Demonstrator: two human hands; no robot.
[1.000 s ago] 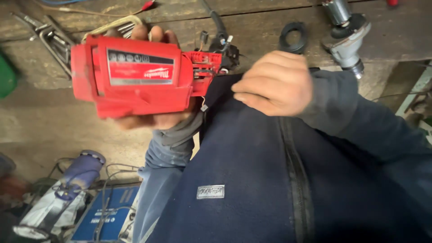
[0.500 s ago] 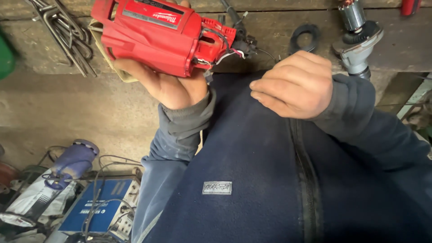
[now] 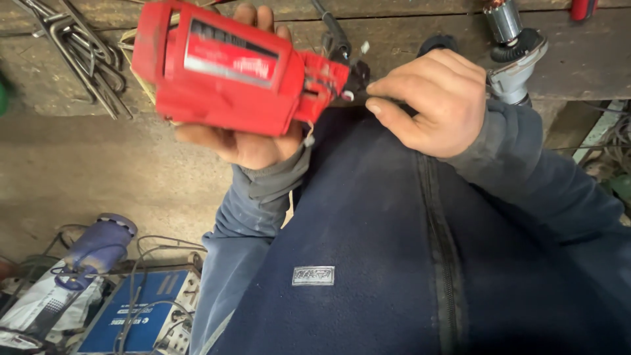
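table (image 3: 407, 39) wood, across 12 | red tool housing (image 3: 223, 69) at 11, cupped from below in left hand (image 3: 250, 141), grip closed round it | long axis 9–3, open wired end toward 3 | looks rigid plastic, moderately heavy; hold mid-body, wires fragile | right hand (image 3: 430, 105) pinching wires (image 3: 355, 75) at that end

bench (image 3: 407, 33) — bent rods (image 3: 79, 52); armature (image 3: 503, 20) | floor — blue box (image 3: 141, 315); purple tool (image 3: 98, 246)
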